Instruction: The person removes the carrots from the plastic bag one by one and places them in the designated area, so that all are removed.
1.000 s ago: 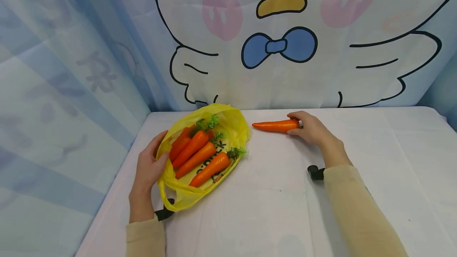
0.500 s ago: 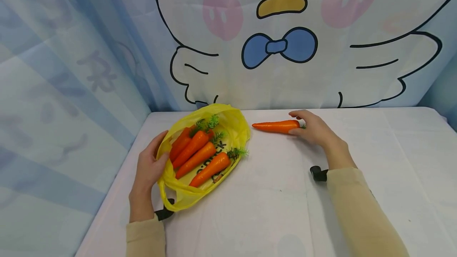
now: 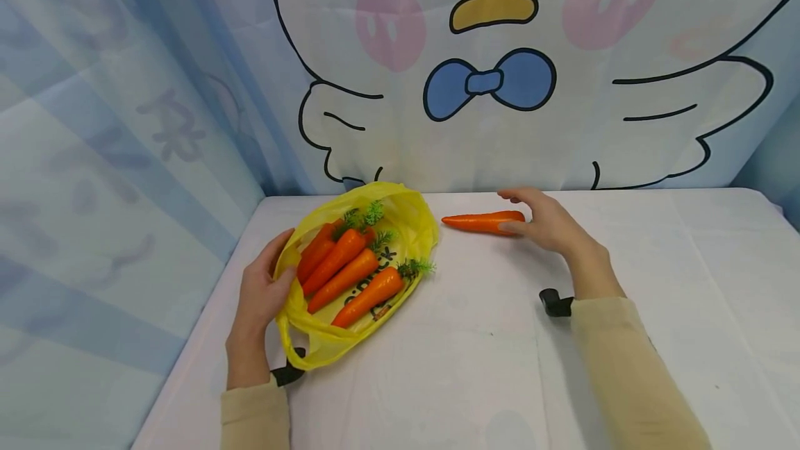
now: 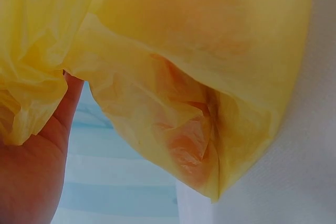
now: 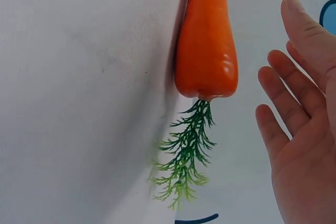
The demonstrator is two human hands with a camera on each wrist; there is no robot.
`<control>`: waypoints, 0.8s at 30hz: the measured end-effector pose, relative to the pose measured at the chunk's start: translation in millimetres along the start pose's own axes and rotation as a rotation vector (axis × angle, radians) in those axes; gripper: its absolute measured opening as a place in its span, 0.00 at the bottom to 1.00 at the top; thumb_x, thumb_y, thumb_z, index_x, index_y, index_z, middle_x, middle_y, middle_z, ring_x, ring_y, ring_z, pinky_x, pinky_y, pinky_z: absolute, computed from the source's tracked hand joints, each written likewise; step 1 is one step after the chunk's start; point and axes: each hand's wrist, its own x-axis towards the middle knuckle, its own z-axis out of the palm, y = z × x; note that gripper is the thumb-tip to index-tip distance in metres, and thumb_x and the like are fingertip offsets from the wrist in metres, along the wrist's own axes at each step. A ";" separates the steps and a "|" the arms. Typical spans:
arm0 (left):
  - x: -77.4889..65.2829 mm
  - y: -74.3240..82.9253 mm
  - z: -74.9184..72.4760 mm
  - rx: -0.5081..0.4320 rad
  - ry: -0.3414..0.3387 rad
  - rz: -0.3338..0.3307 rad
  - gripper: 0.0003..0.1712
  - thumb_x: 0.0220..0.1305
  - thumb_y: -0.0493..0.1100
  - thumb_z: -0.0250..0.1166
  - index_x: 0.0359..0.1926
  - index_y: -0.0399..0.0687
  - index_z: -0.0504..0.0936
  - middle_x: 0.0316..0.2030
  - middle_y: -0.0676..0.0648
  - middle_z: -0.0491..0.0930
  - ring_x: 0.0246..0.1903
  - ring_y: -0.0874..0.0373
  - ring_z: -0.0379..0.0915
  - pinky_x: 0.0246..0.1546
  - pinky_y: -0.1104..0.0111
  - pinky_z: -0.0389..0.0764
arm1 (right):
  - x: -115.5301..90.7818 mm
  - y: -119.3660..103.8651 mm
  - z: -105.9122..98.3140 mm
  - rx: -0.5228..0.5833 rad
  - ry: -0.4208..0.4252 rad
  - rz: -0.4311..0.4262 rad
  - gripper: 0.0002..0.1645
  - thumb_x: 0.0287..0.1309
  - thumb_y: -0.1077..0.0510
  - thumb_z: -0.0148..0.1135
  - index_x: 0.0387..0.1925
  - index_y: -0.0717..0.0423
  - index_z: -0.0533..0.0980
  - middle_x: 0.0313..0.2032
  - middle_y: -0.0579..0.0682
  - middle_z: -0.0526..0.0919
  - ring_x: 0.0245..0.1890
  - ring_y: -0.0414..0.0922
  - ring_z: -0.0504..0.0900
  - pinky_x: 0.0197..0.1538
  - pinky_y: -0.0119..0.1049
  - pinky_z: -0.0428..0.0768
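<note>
My left hand (image 3: 259, 297) grips the left rim of a yellow plastic bag (image 3: 417, 224), with the thumb over the edge and the other fingers behind it. Several orange carrots (image 3: 342, 254) with green tops lie in its open mouth. In the left wrist view, the bag (image 4: 252, 51) hides most of the hand. To the right of the bag, one more carrot (image 3: 475, 221) lies on the table, tip pointing left. My right hand (image 3: 545, 222) hovers over its thick end with spread fingers. The right wrist view shows a gap between this hand (image 5: 304, 124) and the carrot's leafy top (image 5: 186, 150).
A white cloth covers the table (image 3: 450, 367). Behind its far edge hangs a curtain (image 3: 500, 144) with a cartoon print, and a blue-and-white striped curtain (image 3: 125, 228) borders the left side. Each wrist carries a black camera mount (image 3: 555, 303).
My right hand has loosened its fingers from the loose carrot's top end and shifted slightly over it. The carrot, the bag and my left hand stay in place.
</note>
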 end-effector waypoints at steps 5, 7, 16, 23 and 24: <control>0.2 2.0 0.1 0.006 -0.005 -0.017 0.34 0.68 0.31 0.53 0.75 0.47 0.66 0.70 0.42 0.67 0.68 0.44 0.62 0.69 0.48 0.63 | 0.0 -7.5 5.2 0.013 0.008 -0.021 0.38 0.65 0.50 0.67 0.72 0.54 0.66 0.69 0.56 0.68 0.69 0.59 0.64 0.70 0.61 0.61; 0.3 2.8 0.0 0.010 -0.007 -0.025 0.34 0.68 0.31 0.53 0.75 0.48 0.65 0.71 0.42 0.66 0.68 0.44 0.61 0.69 0.48 0.63 | -0.3 -11.4 8.6 0.026 0.013 -0.031 0.37 0.65 0.50 0.67 0.72 0.53 0.67 0.69 0.56 0.68 0.68 0.58 0.64 0.69 0.60 0.62; -0.3 2.7 -0.9 0.011 -0.010 -0.011 0.34 0.68 0.31 0.53 0.75 0.46 0.65 0.71 0.41 0.66 0.69 0.44 0.61 0.69 0.47 0.62 | 2.6 -31.7 29.4 0.056 0.000 -0.124 0.33 0.64 0.53 0.68 0.69 0.51 0.70 0.67 0.55 0.71 0.67 0.58 0.67 0.67 0.60 0.66; 0.4 0.3 -2.0 0.012 0.003 0.025 0.34 0.67 0.29 0.53 0.74 0.44 0.66 0.70 0.40 0.67 0.68 0.44 0.63 0.69 0.47 0.62 | 8.6 -43.7 43.2 0.100 -0.020 -0.201 0.35 0.63 0.53 0.70 0.69 0.52 0.70 0.67 0.53 0.72 0.66 0.54 0.69 0.69 0.56 0.66; 0.5 0.6 -2.0 0.012 0.002 0.025 0.34 0.67 0.29 0.53 0.74 0.44 0.66 0.70 0.40 0.67 0.68 0.43 0.62 0.69 0.47 0.62 | 9.2 -45.8 45.1 0.111 -0.026 -0.208 0.35 0.63 0.53 0.70 0.69 0.53 0.70 0.67 0.53 0.72 0.67 0.54 0.69 0.69 0.55 0.66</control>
